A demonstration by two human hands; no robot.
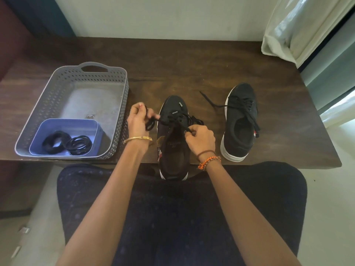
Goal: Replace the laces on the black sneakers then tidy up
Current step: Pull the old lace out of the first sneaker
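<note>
Lace (173, 121) looks soft and floppy, best taken near its tip; left hand (137, 121) fingers pinch a bunch at 9 o'clock of the near sneaker (172, 150), right hand (200, 140) fingers pinch another strand.

A dark brown wooden worktop (192, 60) with a worn, streaked grain stands pushed against a plain pale grey-green wall (153, 16), its far edge meeting the wall in shadow. To the right, a cream-white sheer curtain (299, 25) hangs in folds beside a dark-framed window (330, 60), and bright daylight comes in there, falling on the pale floor (336, 189) below. On the left, a dark maroon upholstered piece of furniture (13, 41) sits beside a dark teal panel (38, 14) in the corner, both dim.
</note>
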